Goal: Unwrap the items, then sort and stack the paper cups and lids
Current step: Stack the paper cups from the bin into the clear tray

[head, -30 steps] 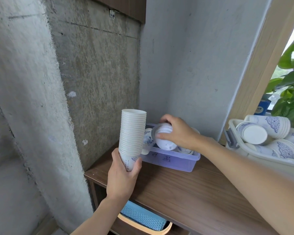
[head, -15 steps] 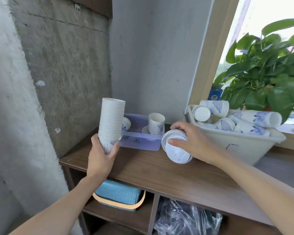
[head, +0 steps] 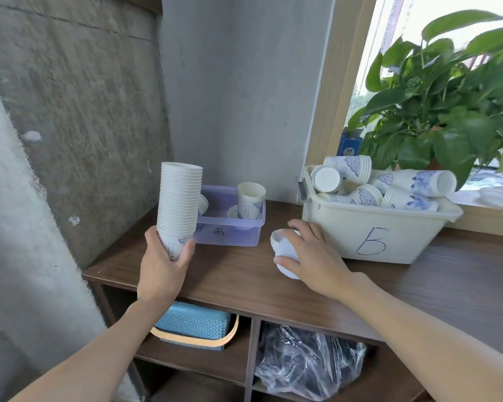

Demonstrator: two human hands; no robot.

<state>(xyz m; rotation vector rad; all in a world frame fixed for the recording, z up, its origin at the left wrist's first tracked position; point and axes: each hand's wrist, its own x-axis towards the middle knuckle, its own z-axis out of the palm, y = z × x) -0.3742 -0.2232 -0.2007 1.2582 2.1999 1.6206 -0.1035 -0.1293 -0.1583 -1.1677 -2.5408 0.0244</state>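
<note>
- My left hand [head: 163, 265] grips the bottom of the tall stack of white paper cups [head: 180, 204], fingers [head: 188, 249] curled round it. The stack stands upright above the left end of the dark wooden bench [head: 230, 274].
- Behind it, the shallow translucent purple plastic tray [head: 230, 230] holds a short upright stack of white cups [head: 251, 198].
- My right hand [head: 311, 256] closes over the small stack of white plastic lids [head: 283, 250], fingers [head: 302, 227] curled on its rim. It is low at the bench, just in front of the beige plastic bin [head: 375, 230] of lying cup sleeves.
- I should set the lids down flat and square, away from the bench edge, and hold the tall stack vertical so it cannot lean.
</note>
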